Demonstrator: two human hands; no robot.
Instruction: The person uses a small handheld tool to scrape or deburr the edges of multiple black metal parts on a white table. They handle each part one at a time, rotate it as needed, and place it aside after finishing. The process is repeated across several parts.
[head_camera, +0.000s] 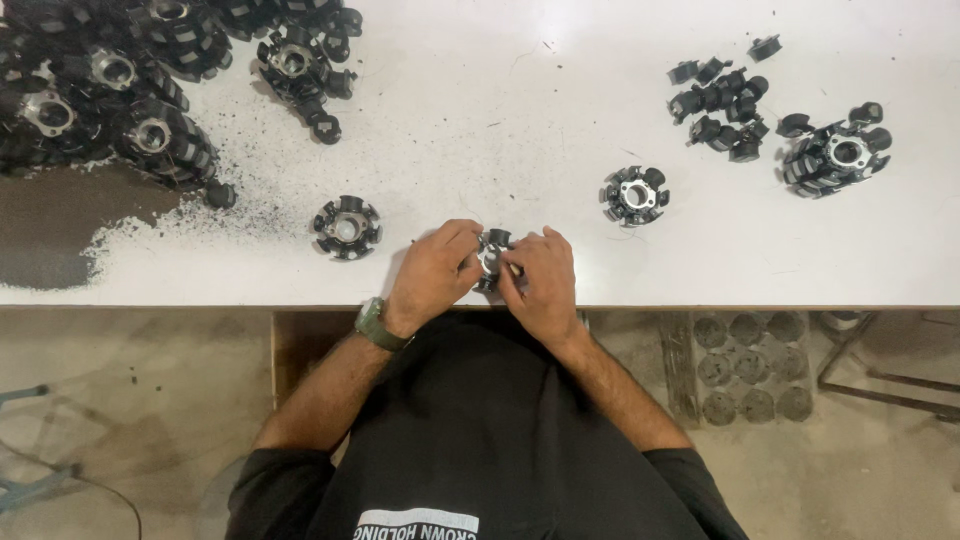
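Your left hand (432, 272) and right hand (540, 280) meet at the near edge of the white surface (500, 120), fingers of both pinching a small black ring-shaped part with a metal hub (492, 252). Your fingers cover most of that part; only its top arc and a glint of the hub show, so how many teeth it carries is hard to make out. A green wristwatch (372, 324) sits on your left wrist.

Left of the held part, a like ring (346, 227) lies flat; right of it lies another ring (636, 194). Farther right of the held part sit a cluster of small black pieces (722, 108) and a stacked ring (838, 156). Far left of it, a heap of rings (120, 90) runs out of frame amid black dust. Below the surface, right of the held part, a tray with round pockets (750, 365) holds dim discs, hard to identify.
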